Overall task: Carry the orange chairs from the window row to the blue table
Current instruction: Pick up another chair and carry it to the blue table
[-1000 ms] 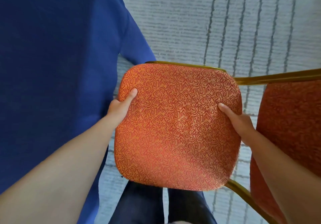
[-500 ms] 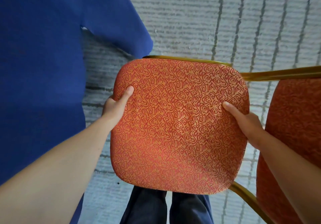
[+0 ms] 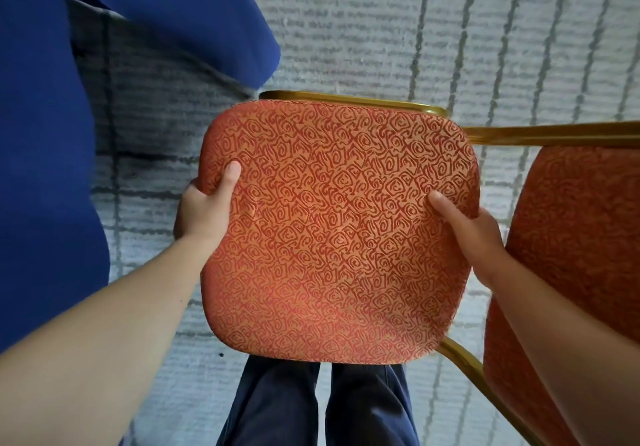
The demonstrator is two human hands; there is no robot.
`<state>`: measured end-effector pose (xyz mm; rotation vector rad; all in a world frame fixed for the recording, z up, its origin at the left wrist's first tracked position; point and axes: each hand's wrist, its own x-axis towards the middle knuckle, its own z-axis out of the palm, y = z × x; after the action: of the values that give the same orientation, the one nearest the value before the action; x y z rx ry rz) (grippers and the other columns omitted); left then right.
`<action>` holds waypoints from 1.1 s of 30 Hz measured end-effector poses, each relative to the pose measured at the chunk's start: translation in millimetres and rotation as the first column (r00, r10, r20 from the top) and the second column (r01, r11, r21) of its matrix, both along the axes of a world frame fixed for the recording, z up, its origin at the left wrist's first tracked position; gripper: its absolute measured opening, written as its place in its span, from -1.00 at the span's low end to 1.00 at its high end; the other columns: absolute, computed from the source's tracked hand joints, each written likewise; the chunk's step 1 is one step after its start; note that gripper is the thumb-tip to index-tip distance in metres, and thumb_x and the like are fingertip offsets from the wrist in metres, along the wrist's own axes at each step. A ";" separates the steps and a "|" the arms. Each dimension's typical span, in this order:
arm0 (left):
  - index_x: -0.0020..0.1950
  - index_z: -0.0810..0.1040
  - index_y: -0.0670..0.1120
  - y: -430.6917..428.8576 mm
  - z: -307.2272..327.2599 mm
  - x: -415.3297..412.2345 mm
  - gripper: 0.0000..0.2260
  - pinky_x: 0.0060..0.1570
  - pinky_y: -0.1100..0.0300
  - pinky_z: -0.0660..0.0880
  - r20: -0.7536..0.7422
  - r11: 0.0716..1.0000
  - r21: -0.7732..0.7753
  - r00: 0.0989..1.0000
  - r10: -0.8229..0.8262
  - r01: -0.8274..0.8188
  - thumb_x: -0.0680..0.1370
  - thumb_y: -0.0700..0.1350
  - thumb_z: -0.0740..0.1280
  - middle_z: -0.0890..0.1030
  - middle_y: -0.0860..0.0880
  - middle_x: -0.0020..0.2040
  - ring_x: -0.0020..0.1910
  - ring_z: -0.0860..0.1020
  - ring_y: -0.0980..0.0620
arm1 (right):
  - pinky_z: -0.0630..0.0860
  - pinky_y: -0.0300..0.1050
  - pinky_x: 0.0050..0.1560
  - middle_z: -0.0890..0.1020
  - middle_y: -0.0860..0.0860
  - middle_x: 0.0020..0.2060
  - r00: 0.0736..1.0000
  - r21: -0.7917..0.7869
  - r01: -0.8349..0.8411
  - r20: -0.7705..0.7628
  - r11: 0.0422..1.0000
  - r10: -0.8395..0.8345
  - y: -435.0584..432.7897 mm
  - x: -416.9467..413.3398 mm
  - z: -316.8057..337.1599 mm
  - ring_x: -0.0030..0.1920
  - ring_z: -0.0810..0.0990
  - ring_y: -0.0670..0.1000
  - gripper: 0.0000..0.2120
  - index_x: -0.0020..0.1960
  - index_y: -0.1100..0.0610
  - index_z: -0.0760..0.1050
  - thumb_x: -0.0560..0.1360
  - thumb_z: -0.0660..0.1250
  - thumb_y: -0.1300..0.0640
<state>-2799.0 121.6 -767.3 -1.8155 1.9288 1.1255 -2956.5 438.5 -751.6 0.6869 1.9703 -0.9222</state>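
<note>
A person held an orange chair [image 3: 339,231] by its seat beside the blue table [image 3: 45,168], seen from above. Over the past second the hanging corner of the table's cloth, which had met the chair's gold frame [image 3: 346,99], drew up and away to the left, and a wide strip of grey striped carpet [image 3: 346,30] opened between cloth and seat. The chair kept its place between the hands, so the gap probably came from the carrier's own shift. The delivery looked close to done, with setting down and squaring to the table left.

The left hand [image 3: 204,210] gripped the seat's left edge, its thumb [image 3: 230,177] laid on the patterned fabric and its fingers curled out of sight beneath. The right hand [image 3: 474,234] gripped the right edge the same way, thumb on top and fingers hidden under the cushion. Both forearms reached forward and slightly inward, roughly level with each other. Whether the legs touched the floor could not be told.

A second chair [image 3: 581,237] stood just beside it on the right, and dark trousers [image 3: 277,404] showed below the seat.
</note>
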 end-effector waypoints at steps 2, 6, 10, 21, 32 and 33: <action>0.16 0.55 -0.07 3.4 0.9 2.2 -0.27 -0.02 0.07 0.44 0.049 0.999 -0.036 0.999 -0.010 0.012 0.35 0.52 0.17 0.61 -0.05 0.02 -0.03 0.57 -0.10 | 0.50 -0.12 0.02 0.62 -0.03 0.08 1.000 0.001 -0.013 0.012 1.000 0.013 0.8 -1.2 -1.1 0.00 0.60 -0.03 -0.40 0.33 0.07 0.51 0.40 0.49 -0.20; 0.37 0.32 -0.09 16.3 10.7 -1.9 -0.18 0.17 -0.08 0.37 0.194 0.994 -0.104 0.981 -0.003 0.024 0.39 0.52 0.09 0.51 -0.13 0.28 0.21 0.50 -0.23 | 0.50 0.09 0.28 0.59 -0.02 0.25 0.999 0.067 -0.038 -0.024 0.997 0.040 3.0 5.2 -2.5 0.22 0.57 0.08 -0.14 0.42 0.05 0.41 0.27 0.48 -0.37; 0.57 -0.03 -0.10 27.2 25.1 -21.0 -0.21 0.34 -0.17 0.24 0.249 0.994 -0.092 0.968 -0.035 0.060 0.52 0.35 0.11 0.27 -0.23 0.48 0.40 0.31 -0.28 | 0.44 0.17 0.35 0.50 0.03 0.37 0.987 0.112 -0.145 -0.059 0.983 0.152 0.7 8.1 15.5 0.33 0.50 0.16 -0.23 0.53 0.01 0.24 0.43 0.44 -0.19; 0.49 0.25 -0.08 57.5 154.2 -25.3 -0.33 0.34 -0.01 0.35 0.059 0.921 0.248 0.944 -0.325 0.301 0.44 0.16 0.25 0.44 -0.14 0.38 0.30 0.46 -0.17 | 0.49 0.05 0.26 0.54 0.10 0.32 0.897 0.038 -0.408 -0.172 0.912 0.408 -11.8 22.8 151.3 0.25 0.56 0.11 -0.33 0.53 0.12 0.28 0.51 0.42 -0.04; 0.42 0.35 -0.08 87.3 289.9 -13.9 -0.51 0.28 0.09 0.38 -0.119 0.934 0.149 0.943 -0.310 0.326 0.55 0.08 0.30 0.51 -0.09 0.28 0.20 0.51 -0.06 | 0.60 0.10 0.13 0.47 0.06 0.38 0.732 -0.055 -0.622 -0.397 0.781 0.554 -24.9 23.6 282.6 0.24 0.54 0.05 -0.38 0.51 0.05 0.32 0.52 0.42 -0.05; 0.43 0.35 -0.09 90.4 299.5 -11.5 -0.51 0.26 0.12 0.38 -0.131 0.936 0.141 0.943 -0.306 0.323 0.55 0.07 0.29 0.51 -0.10 0.29 0.20 0.51 -0.05 | 0.62 0.09 0.10 0.47 0.07 0.37 0.727 -0.057 -0.623 -0.412 0.780 0.550 -23.4 24.1 290.9 0.25 0.53 0.05 -0.39 0.50 0.06 0.33 0.52 0.42 -0.03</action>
<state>-2810.5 212.0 -467.8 -1.3285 2.0305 1.2447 -2932.3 415.2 -460.6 -0.2705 2.1869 -0.8554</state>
